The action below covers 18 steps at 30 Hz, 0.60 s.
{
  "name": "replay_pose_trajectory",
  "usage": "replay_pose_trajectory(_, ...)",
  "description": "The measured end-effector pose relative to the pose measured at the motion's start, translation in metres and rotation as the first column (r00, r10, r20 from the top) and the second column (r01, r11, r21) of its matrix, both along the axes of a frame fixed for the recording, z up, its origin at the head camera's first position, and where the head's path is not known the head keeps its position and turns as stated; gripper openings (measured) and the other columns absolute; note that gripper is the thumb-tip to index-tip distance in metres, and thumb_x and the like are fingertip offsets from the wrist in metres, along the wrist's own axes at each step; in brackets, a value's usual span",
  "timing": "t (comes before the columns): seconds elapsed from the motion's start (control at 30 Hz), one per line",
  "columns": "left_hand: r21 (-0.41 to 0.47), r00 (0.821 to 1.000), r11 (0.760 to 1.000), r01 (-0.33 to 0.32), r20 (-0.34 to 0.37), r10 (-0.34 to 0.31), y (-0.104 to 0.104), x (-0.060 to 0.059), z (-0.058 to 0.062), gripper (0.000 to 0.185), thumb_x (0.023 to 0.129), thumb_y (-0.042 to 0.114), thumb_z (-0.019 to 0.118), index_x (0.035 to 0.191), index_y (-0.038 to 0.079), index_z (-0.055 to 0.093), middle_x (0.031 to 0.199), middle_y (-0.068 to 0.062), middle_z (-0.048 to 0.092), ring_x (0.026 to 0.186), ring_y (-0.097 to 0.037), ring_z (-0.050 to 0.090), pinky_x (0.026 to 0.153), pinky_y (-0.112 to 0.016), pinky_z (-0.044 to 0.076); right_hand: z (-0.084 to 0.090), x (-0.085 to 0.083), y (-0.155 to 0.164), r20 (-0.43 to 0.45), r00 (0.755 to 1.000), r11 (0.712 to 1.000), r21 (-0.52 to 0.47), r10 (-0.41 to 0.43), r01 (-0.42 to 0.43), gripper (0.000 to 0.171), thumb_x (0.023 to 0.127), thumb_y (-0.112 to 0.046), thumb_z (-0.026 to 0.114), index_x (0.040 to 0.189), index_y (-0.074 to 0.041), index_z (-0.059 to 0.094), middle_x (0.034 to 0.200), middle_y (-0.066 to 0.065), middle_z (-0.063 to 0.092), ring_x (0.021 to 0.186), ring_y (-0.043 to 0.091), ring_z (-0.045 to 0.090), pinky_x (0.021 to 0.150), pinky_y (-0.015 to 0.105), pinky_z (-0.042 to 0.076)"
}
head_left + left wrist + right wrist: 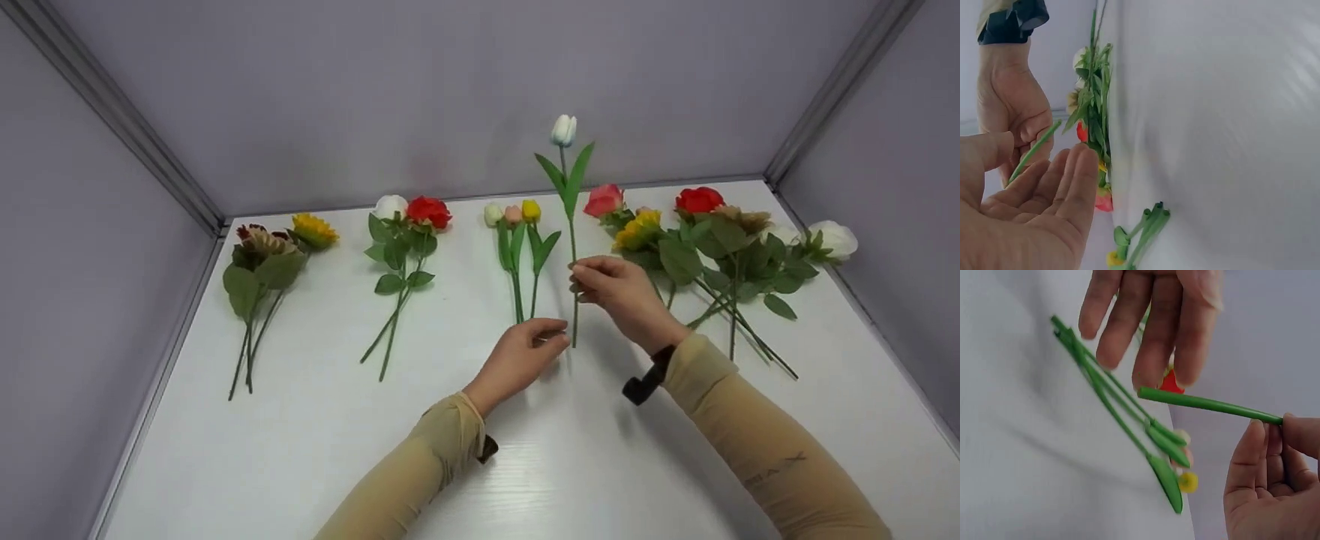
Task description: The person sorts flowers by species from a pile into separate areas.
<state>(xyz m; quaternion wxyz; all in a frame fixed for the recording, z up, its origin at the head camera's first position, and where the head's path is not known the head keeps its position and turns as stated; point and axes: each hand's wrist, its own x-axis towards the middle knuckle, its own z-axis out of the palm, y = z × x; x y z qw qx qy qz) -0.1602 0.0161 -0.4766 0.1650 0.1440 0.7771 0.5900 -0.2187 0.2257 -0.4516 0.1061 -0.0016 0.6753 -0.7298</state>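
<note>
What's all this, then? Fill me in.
A person's right hand pinches a pale tulip by its stem, holding it upright off the white table. The left hand is near the stem's lower end, not gripping it. Three more tulips lie together on the table, with other flowers grouped to either side.

Our right grip (1019, 109) holds a green stem (1035, 151) near our left grip (1030, 216); other stems (1150, 233) lie on the counter (1230, 135).

In the head view, we lose the lower stems of three tulips (517, 246) behind the left hand (517, 361).
</note>
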Motion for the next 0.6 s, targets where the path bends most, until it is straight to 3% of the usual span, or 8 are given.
replay_pose_trajectory(0.1,0.130,0.997,0.990,-0.048,0.068,0.039,-0.013,-0.001,-0.002,0.037,0.103,0.026,0.065,0.131,0.002,0.066,0.116,-0.009,0.071,0.103,-0.016,0.068,0.088,-0.032,0.057,0.002,0.000,-0.023,-0.020,1.000,0.998,-0.060,0.013,-0.014,0.042,0.099,-0.025,0.072,0.124,0.008,0.063,0.111,0.015,0.065,0.098,0.022,0.064,0.092,0.034,0.055)
replay_pose_trajectory(0.2,0.183,0.994,0.979,-0.094,0.079,0.081,-0.020,-0.002,-0.004,0.032,0.102,0.023,0.067,0.126,0.003,0.069,0.111,-0.010,0.072,0.100,-0.025,0.069,0.086,-0.040,0.058,0.003,0.002,-0.035,-0.020,1.000,0.995,-0.102,0.012,-0.014,0.041,0.099,-0.022,0.072,0.124,0.009,0.062,0.106,0.012,0.066,0.094,0.021,0.064,0.092,0.035,0.055)
replay_pose_trajectory(0.37,0.209,0.988,0.966,-0.152,0.072,0.140,-0.027,-0.003,-0.008,0.026,0.099,0.019,0.070,0.120,0.005,0.071,0.102,-0.006,0.073,0.093,-0.029,0.069,0.085,-0.056,0.056,0.000,0.005,-0.049,-0.017,1.000,0.991,-0.132,0.025,-0.027,0.044,0.100,-0.019,0.070,0.127,0.014,0.058,0.106,0.013,0.066,0.093,0.021,0.065,0.093,0.037,0.055)
replay_pose_trajectory(0.6,0.203,0.980,0.961,-0.186,0.103,0.168,-0.035,0.000,-0.011,0.019,0.097,0.013,0.072,0.111,0.000,0.072,0.097,-0.007,0.072,0.088,-0.024,0.070,0.082,-0.047,0.060,-0.005,0.007,-0.063,0.006,0.998,0.993,-0.100,0.065,-0.064,0.038,0.099,-0.020,0.072,0.123,0.008,0.064,0.107,0.013,0.066,0.095,0.022,0.065,0.093,0.036,0.056)
